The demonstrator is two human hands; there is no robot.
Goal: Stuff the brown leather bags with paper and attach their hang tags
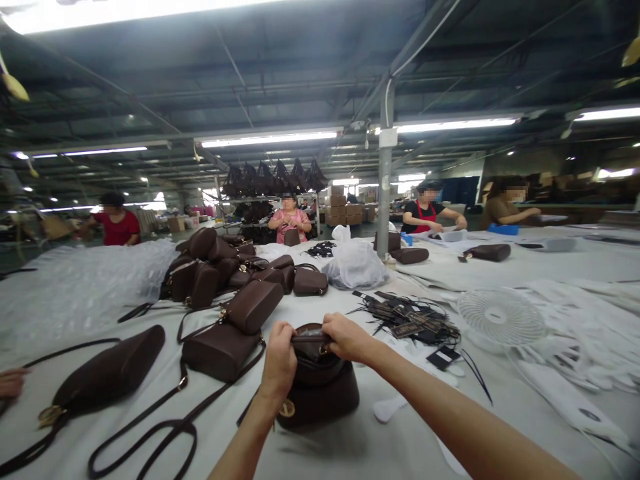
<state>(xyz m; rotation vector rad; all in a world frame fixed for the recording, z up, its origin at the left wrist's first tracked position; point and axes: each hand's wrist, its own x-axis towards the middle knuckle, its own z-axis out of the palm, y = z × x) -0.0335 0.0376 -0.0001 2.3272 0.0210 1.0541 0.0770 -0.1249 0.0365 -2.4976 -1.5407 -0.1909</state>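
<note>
A dark brown handbag [320, 400] stands upright on the pale table before me, its top opening parted and something whitish showing inside. My left hand [281, 360] is closed on the left side of the bag's rim. On the right side of the same rim, my right hand [347, 339] pinches the edge. A round gold-coloured charm [287, 409] hangs at the bag's lower left. Just left of it lie two more brown handbags [220, 350], one resting on the other, with long straps trailing toward me.
A heap of brown handbags [203, 283] sits farther back, beside clear plastic wrapping [85, 287]. Black tags [407, 317] and a white fan [500, 317] lie to the right. A metal post [385, 173] rises behind. Another person's hand [13, 385] is at far left; several co-workers stand beyond.
</note>
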